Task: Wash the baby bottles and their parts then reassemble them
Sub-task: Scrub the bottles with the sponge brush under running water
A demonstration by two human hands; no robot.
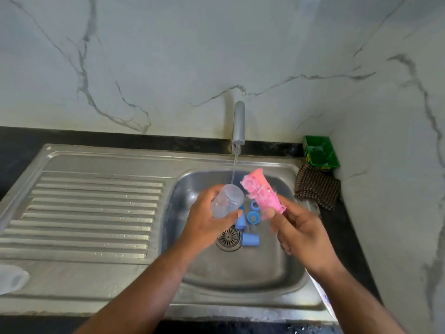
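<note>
Marble-veined wall panels meet a black counter [24,141], and set into it is one steel sink [240,273] with a ribbed drainboard [96,201] lying open to the left. One tap [238,124] runs a thin stream down to the upper end of one clear bottle [226,201], which the left hand [207,225] grips tilted over the basin. The right hand [301,232] pinches one pink sponge [261,194] just beside the bottle. In the basin, near the drain [228,237], lie four countable blue parts: two rings [252,217] and two caps [250,239]. In the right corner, one green tub [316,138] holds something blurred, with one checked cloth [317,186] in front of it.
</note>
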